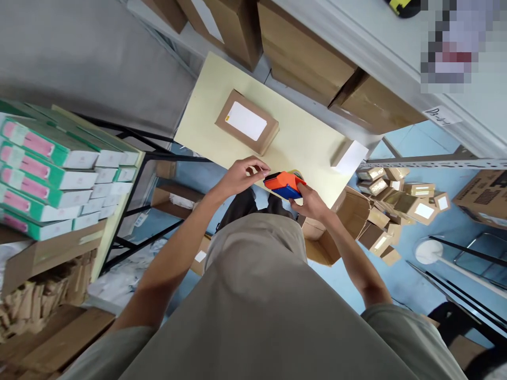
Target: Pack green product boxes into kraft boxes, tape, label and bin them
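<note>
while the right hand point(311, 203) wraps around one end of an orange and blue hand tool point(285, 186), probably a tape dispenser, the left hand point(242, 177) hovers at the other end. the tool is held up by the near edge of the pale worktop point(304, 153), right of the middle of that edge. the right hand is closed, thumb and fingers on opposite sides of the tool. the left is partly closed, fingers curved and thumb drawn in close to them; whether its fingertips touch the tool's dark end or pinch something thin there, i cannot tell.

a brown carton point(233, 129) lies flat towards the left end of the worktop, between the far and near edges, its white label point(246, 121) facing up. a small pale box point(349, 155) is close to the right end. beyond the far edge, larger cardboard boxes point(304, 53) sit on a shelf.

the step in hand looks like readying or adjusting the tool, since neither hand is on the carton. from this pose, a move at the dark end would call for a steady right grip and a light, precise left pinch, with care around any cutting edge, which cannot be made out.
</note>
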The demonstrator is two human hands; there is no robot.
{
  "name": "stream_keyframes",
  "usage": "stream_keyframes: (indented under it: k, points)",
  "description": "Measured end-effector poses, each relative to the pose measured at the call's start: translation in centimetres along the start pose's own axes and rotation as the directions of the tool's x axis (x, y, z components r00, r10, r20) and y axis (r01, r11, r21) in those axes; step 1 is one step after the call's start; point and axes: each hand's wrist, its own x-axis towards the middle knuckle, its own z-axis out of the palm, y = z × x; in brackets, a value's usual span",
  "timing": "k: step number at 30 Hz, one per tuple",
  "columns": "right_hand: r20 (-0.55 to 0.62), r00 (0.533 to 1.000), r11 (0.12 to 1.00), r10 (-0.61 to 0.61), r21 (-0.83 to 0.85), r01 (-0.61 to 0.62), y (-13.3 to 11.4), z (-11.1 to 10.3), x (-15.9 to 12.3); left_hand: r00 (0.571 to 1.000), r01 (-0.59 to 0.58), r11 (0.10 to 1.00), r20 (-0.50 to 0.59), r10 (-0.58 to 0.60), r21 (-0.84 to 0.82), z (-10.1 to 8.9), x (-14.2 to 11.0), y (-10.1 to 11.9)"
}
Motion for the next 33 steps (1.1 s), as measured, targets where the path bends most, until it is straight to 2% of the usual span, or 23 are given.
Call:
stream_keyframes:
  k: [4, 7, 9, 13, 15, 18, 20, 23, 26, 28, 33]
  points:
    - [0.089, 0.995, 0.99, -0.037, -0.134, 0.048, -0.5, -1.2, -0.1, 0.999, -0.033, 0.999, -0.029, 0.033, 0.007, 0.4, -0.5, -1.2]
    - [0.136, 0.988, 0.981, -0.07, -0.169, 0.092, -1.0, -1.5, 0.3, 0.998, -0.049, 0.999, -0.049, 0.049, -0.004, 0.9, -1.1, -2.8]
    - [0.175, 0.982, 0.978, -0.07, -0.18, 0.102, -1.5, -1.3, 0.7, 0.993, -0.054, 0.999, -0.108, 0.053, 0.002, 1.5, -1.6, -4.1]
    - [0.282, 0.959, 0.959, 0.011, -0.275, 0.07, -1.9, -0.7, 1.6, 0.97, -0.068, 0.998, -0.234, 0.064, -0.008, 2.5, -2.7, -6.6]
    - [0.33, 0.942, 0.941, 0.065, -0.335, 0.052, -1.6, -0.8, 1.5, 0.954, -0.066, 0.998, -0.292, 0.06, -0.014, 2.1, -3.0, -8.2]
    - [0.366, 0.912, 0.901, 0.186, -0.433, -0.01, -0.4, -1.8, 0.7, 0.894, -0.022, 0.999, -0.448, 0.005, -0.031, -0.5, -3.1, -11.0]
    - [0.339, 0.903, 0.86, 0.265, -0.506, -0.062, 0.5, -2.3, 0.3, 0.856, 0.017, 0.997, -0.514, -0.052, -0.072, -2.7, -2.9, -13.3]
    - [0.249, 0.912, 0.787, 0.325, -0.606, -0.115, 1.4, -1.8, 0.9, 0.856, 0.043, 0.987, -0.504, -0.117, -0.156, -4.9, -1.7, -16.4]
    - [0.139, 0.922, 0.699, 0.362, -0.694, -0.17, 1.9, 0.4, 2.7, 0.847, 0.048, 0.973, -0.508, -0.159, -0.225, -4.6, 0.2, -18.5]
    - [0.075, 0.929, 0.661, 0.361, -0.723, -0.199, 2.5, 2.2, 4.0, 0.821, 0.049, 0.965, -0.54, -0.185, -0.256, -3.8, 1.7, -19.3]
    - [-0.036, 0.945, 0.669, 0.326, -0.697, -0.258, 3.9, 5.3, 5.4, 0.756, 0.028, 0.956, -0.619, -0.212, -0.293, -2.6, 5.2, -20.4]
